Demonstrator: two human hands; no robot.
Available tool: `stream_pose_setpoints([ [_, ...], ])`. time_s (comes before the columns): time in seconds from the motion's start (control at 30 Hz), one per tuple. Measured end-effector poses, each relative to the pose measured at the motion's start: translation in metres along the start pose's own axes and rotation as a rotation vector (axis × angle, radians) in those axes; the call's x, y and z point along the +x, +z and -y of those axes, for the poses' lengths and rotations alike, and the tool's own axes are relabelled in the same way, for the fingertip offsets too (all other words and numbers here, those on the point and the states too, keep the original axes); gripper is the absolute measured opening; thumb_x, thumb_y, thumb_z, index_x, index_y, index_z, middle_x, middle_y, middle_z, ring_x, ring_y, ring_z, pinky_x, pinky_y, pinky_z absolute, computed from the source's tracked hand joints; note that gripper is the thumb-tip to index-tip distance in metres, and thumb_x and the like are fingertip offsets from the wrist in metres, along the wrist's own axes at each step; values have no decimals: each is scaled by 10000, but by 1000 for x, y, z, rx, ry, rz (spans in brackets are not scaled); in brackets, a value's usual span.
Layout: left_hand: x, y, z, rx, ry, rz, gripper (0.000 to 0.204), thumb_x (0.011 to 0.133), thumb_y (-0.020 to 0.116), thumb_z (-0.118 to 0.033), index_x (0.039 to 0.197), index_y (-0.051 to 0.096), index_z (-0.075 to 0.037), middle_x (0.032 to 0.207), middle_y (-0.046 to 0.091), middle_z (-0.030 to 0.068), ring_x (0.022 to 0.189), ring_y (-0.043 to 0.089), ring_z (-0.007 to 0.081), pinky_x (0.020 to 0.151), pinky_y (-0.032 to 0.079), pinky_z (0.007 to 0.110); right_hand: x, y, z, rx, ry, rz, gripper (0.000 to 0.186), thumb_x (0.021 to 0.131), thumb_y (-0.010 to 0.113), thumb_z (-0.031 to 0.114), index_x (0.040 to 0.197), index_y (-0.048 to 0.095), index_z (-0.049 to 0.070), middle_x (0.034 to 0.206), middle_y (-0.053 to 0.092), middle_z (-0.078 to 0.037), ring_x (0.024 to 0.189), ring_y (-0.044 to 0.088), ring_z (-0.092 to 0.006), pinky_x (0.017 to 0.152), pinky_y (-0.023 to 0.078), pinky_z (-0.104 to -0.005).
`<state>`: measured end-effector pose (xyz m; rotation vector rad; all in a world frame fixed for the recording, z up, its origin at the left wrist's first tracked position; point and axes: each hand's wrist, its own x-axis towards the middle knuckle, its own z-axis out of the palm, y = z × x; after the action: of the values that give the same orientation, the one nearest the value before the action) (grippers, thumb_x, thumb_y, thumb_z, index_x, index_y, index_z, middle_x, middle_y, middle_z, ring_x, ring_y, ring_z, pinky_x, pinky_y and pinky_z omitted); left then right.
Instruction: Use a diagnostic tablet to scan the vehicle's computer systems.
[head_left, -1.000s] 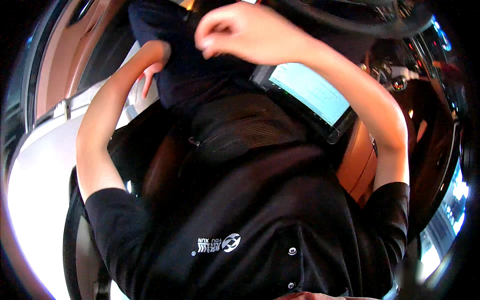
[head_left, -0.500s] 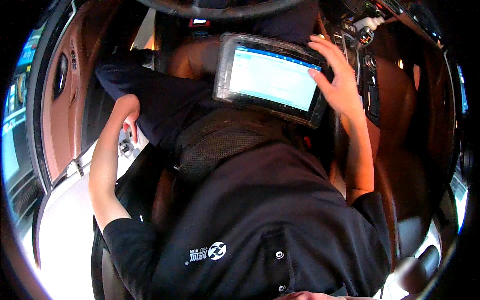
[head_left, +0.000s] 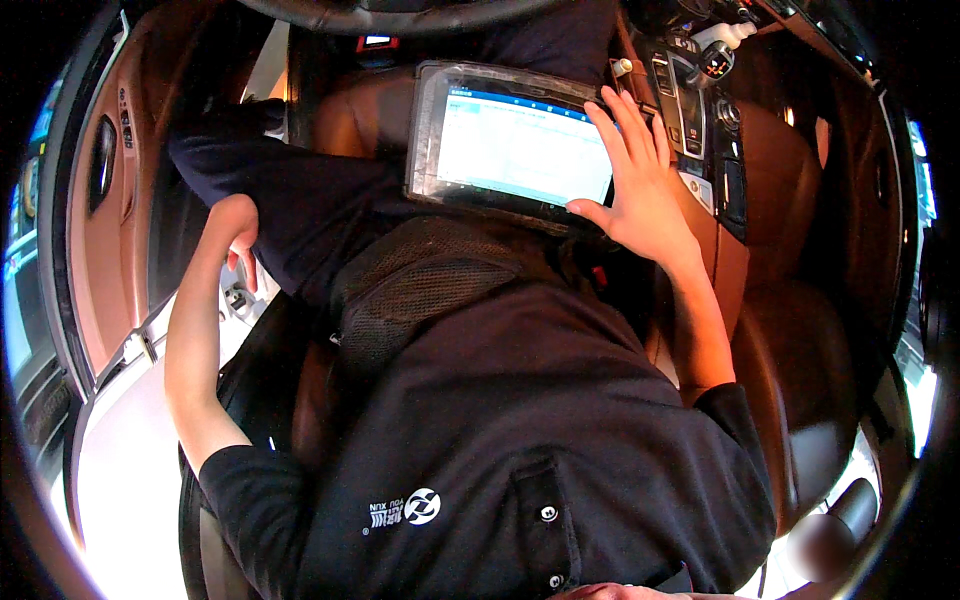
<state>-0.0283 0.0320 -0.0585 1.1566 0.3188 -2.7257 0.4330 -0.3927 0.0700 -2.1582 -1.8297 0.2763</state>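
"Tablet lay where?"

"Between shirt and wheel."

"And the grips?"

"Right hand was spread wide over the tablet's right edge; left hand hung beside the left thigh, its grip more than I could tell."

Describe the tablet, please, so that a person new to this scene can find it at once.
Find the dark steering wheel at the picture's top edge, then look below it. The tablet is there, slightly slanted, with the person's right hand over its right end. Its large pale screen sets it apart from the small red-edged device above it.
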Motion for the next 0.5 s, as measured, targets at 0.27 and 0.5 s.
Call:
stream_pose_setpoints([
  [0.27,16,-2,8,-55,36,129,404,1205,436,-455,1465,613,-709,1684,516,-70,1486,528,120,1189,455,328,7,-5,-21,124,-20,-95,872,946,849,348,1687,439,138,1720,473,-149,1644,375,-366,1362,186,-602],
  [0.5,7,-3,2,-97,31,107,445,1214,397,-413,1487,600,-700,1705,495,-42,1513,498,106,1212,420,313,28,0,-60,324,231,-345,433,1037,782,279,1383,716,27,1371,720,-189,1248,718,-340,1074,546,-426],
])
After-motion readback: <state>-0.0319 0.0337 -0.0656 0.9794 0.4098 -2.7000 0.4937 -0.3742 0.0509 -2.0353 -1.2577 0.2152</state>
